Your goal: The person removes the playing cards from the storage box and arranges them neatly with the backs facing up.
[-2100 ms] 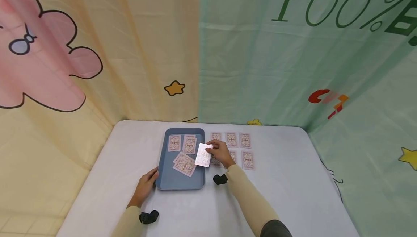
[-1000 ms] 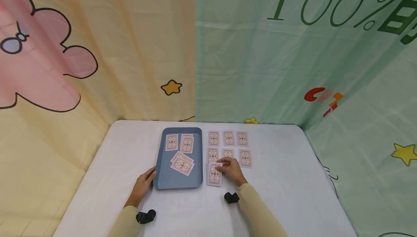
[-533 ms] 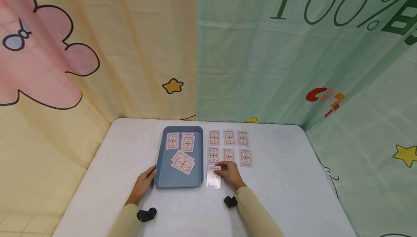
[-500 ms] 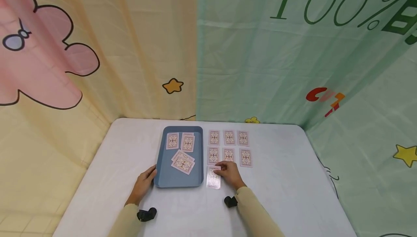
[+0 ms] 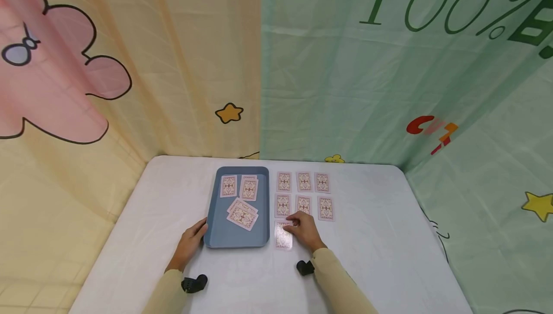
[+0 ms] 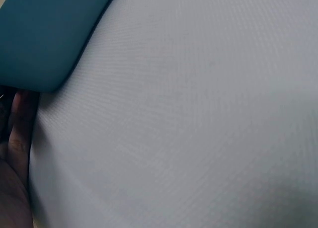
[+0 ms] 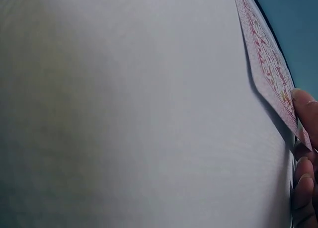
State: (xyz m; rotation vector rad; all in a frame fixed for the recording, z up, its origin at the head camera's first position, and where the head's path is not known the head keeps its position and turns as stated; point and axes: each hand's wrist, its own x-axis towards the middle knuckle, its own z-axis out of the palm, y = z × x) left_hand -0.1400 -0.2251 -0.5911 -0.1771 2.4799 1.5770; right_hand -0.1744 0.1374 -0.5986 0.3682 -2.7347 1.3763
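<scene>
A playing card, patterned back up, is pinched at its upper right corner by my right hand. In the right wrist view the thumb lies on top of the card, fingers below, and a shadow shows along the card's edge. My left hand touches the left side of a blue-grey tray. Its fingers reach the tray's corner in the left wrist view, their tips hidden there. Several cards lie back up in the tray, including an overlapping pair turned at an angle.
Right of the tray, two rows of cards lie back up on the white table, among them a card at the far right. My right hand partly covers a card. Patterned curtains stand behind the table.
My right hand has carried the card from above the tray's right edge toward me, below the left column of cards. It has barely moved over the last half second. My left hand stays at the tray.
</scene>
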